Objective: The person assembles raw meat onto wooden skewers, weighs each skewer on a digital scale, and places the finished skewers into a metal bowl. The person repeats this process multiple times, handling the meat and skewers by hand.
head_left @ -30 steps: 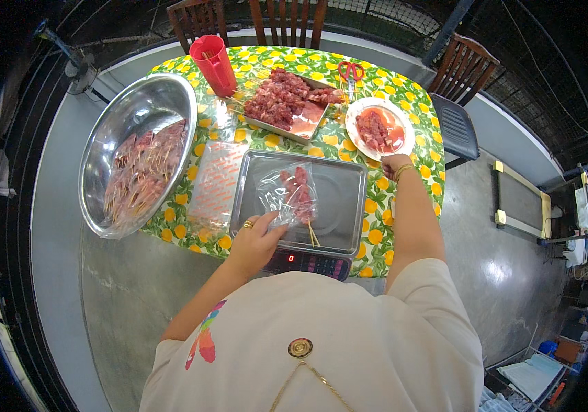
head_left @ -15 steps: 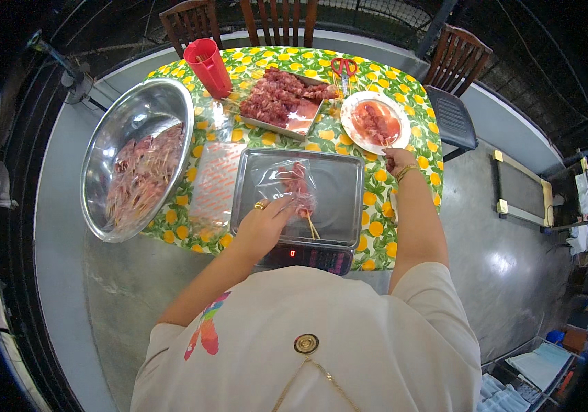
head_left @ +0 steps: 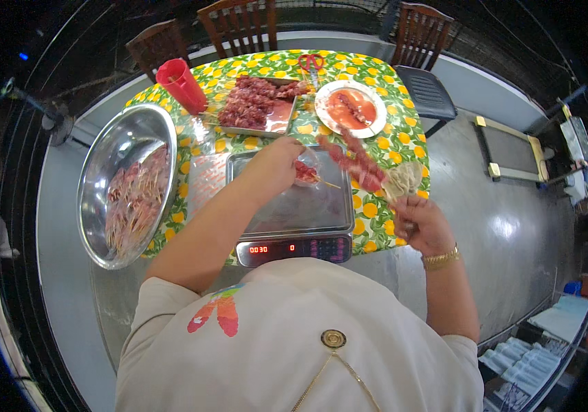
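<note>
My left hand (head_left: 281,163) reaches over the scale's steel tray (head_left: 273,218), its fingers closed on a clear plastic bag with red meat (head_left: 306,173) and a thin stick poking out; the fingertips are partly hidden. On the right, my right hand (head_left: 423,223) is closed round the stick ends of raw meat skewers (head_left: 357,163), held in the air over the table's right side and slightly blurred. Beyond them, one more skewer lies in red liquid on the white plate (head_left: 321,108). Digits glow red on the scale's panel (head_left: 294,250).
A crumpled beige cloth (head_left: 404,180) shows beside the skewers. At left, a big steel bowl (head_left: 88,196) contains bagged skewers. Farther back are a red jug (head_left: 183,86), a metal tray (head_left: 277,130) heaped with meat skewers, and red-handled scissors (head_left: 311,63). Chairs surround the table.
My right hand has lifted skewers off the plate and come nearer. My left hand has moved to the bag's far side, and the bag has turned, its stick now pointing right.
</note>
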The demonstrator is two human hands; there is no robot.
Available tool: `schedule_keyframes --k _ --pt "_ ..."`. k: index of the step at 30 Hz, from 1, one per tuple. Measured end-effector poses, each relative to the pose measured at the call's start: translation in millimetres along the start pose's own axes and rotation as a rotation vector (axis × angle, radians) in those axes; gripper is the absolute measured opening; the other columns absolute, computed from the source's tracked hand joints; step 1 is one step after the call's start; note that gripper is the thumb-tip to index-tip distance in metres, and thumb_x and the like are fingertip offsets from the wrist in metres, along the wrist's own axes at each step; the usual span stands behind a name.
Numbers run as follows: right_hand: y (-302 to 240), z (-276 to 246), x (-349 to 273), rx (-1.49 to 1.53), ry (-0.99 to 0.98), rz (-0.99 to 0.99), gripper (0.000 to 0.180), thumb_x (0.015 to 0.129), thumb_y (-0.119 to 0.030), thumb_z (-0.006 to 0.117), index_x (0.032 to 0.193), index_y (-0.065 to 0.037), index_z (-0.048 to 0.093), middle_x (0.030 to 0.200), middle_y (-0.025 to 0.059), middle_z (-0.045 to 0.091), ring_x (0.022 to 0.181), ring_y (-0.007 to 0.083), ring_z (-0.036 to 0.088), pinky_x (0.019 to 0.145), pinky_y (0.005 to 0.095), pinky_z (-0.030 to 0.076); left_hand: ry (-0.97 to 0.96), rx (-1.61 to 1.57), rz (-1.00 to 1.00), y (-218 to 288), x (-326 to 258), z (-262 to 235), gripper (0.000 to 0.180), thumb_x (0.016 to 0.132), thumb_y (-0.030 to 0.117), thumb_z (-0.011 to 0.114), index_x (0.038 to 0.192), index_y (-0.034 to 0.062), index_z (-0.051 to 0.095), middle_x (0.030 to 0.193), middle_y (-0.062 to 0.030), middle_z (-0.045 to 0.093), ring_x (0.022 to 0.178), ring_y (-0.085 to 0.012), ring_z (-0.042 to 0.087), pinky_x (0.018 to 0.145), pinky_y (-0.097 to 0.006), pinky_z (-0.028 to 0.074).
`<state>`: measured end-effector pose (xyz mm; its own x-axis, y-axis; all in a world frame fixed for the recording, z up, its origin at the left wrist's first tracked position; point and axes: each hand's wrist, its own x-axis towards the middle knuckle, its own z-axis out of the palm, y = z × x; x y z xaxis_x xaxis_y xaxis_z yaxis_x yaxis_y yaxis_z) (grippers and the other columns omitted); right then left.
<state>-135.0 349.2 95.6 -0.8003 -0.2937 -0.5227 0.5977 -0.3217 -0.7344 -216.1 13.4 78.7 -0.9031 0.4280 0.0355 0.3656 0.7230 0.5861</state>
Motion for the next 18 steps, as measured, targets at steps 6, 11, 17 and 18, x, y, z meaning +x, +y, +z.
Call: schedule_keyframes --k 6,11,17,18 --pt "21 -1 -34 0.076 0.025 0.210 0.010 0.094 -0.005 0.063 0.100 0.002 0.068 0.069 -0.0008 0.052 0.055 0.0085 0.038 0.051 0.0269 0.034 -0.014 -0.007 0.064 9 2 24 0.045 0.080 -0.006 0.056 0.124 -0.0012 0.066 0.127 -0.0221 0.063 0.121 -0.0376 0.059 0.106 -0.040 0.047" --pt "35 6 -12 0.038 0.025 0.283 0.012 0.095 -0.006 0.062 0.101 0.001 0.069 0.068 -0.0021 0.048 0.056 0.0079 0.038 0.052 0.0260 0.034 -0.087 0.037 0.076 7 -10 34 0.043 0.083 -0.006 0.056 0.125 -0.0009 0.065 0.130 -0.0211 0.062 0.121 -0.0381 0.059 0.107 -0.041 0.046" --pt "49 28 29 -0.092 -0.022 0.252 0.014 0.094 -0.007 0.063 0.102 0.002 0.069 0.070 -0.0025 0.051 0.056 0.0073 0.041 0.052 0.0246 0.035 -0.057 0.017 0.142 0 -20 49 0.041 0.084 -0.005 0.057 0.123 -0.0004 0.066 0.133 -0.0204 0.060 0.122 -0.0389 0.058 0.105 -0.044 0.047" --pt "55 36 38 -0.173 -0.012 0.203 0.015 0.093 -0.008 0.064 0.103 0.002 0.069 0.070 -0.0026 0.052 0.056 0.0072 0.042 0.052 0.0244 0.035 -0.029 -0.006 0.139 1 -25 53 0.041 0.084 -0.005 0.057 0.123 0.0000 0.066 0.133 -0.0201 0.060 0.121 -0.0388 0.059 0.105 -0.044 0.047"
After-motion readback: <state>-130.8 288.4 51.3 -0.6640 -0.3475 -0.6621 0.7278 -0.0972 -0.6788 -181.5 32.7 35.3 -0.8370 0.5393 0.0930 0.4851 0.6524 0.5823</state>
